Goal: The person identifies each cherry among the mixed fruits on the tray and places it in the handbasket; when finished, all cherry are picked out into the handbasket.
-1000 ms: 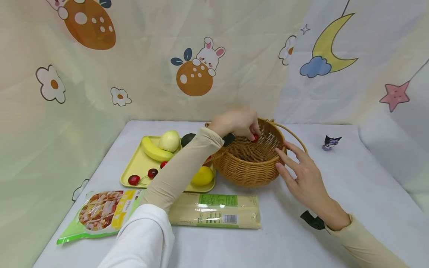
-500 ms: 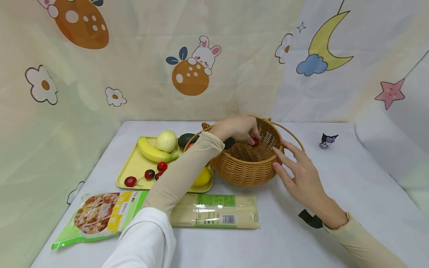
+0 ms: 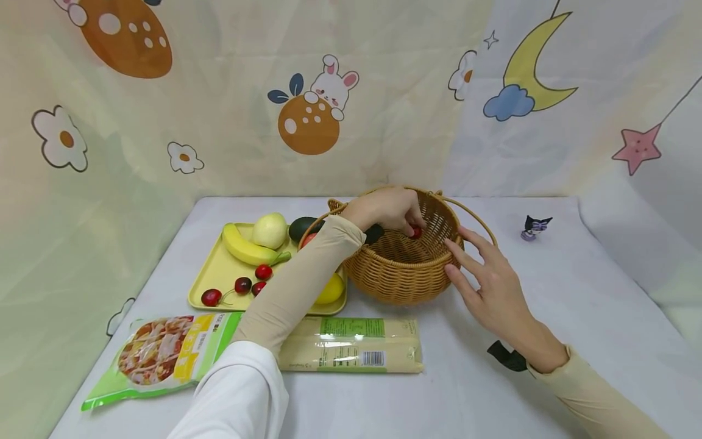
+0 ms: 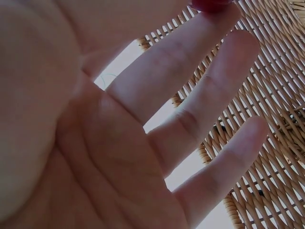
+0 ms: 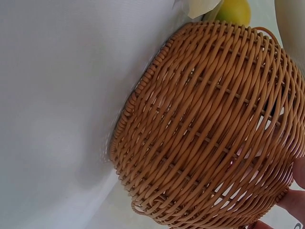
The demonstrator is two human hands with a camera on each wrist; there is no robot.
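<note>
A brown wicker basket [image 3: 403, 285] with a hinged handle stands on the white table. My left hand [image 3: 386, 207] reaches down inside it and pinches a red cherry [image 3: 416, 233] at the fingertips. In the left wrist view the cherry [image 4: 211, 5] shows only partly at the top edge, beyond the spread lower fingers, with the woven wall behind. From the right side, my right hand [image 3: 496, 291] rests extended fingers on the basket's rim and outer wall. The right wrist view shows the basket's side [image 5: 205, 129] close up, fingertips touching it at the lower right.
Left of the basket, a yellow tray [image 3: 223, 275] bears a banana [image 3: 249, 249], a round pale fruit [image 3: 270, 230], a dark fruit [image 3: 303, 229], a lemon [image 3: 331, 289] and several cherries [image 3: 211, 297]. In front lie a green-edged food bag [image 3: 156, 353] and a spaghetti pack [image 3: 351, 344]. A figurine [image 3: 534, 227] stands right.
The left hand has gone slightly lower into the basket with the cherry. The right hand stays at the rim. The whole head view has shifted a little.
</note>
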